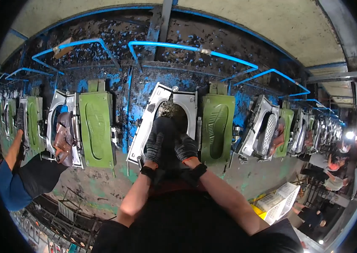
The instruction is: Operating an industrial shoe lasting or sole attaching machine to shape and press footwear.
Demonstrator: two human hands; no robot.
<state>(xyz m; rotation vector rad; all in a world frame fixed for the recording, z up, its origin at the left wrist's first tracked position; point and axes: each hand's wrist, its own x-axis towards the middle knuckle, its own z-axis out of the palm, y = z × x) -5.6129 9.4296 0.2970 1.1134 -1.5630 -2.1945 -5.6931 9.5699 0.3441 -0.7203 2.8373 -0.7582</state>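
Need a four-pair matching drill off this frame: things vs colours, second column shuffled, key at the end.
Things
1. open mould frame by the left hand
2. sole-patterned plate just beyond the right hand
3. bent pipe at top centre
4. footwear piece left of both hands

Colours
A. blue
B. brown
C. silver
D. green

Pairs: 1-C, 2-D, 3-A, 4-B

No text, label, brand, number or sign could be read on anything in view.
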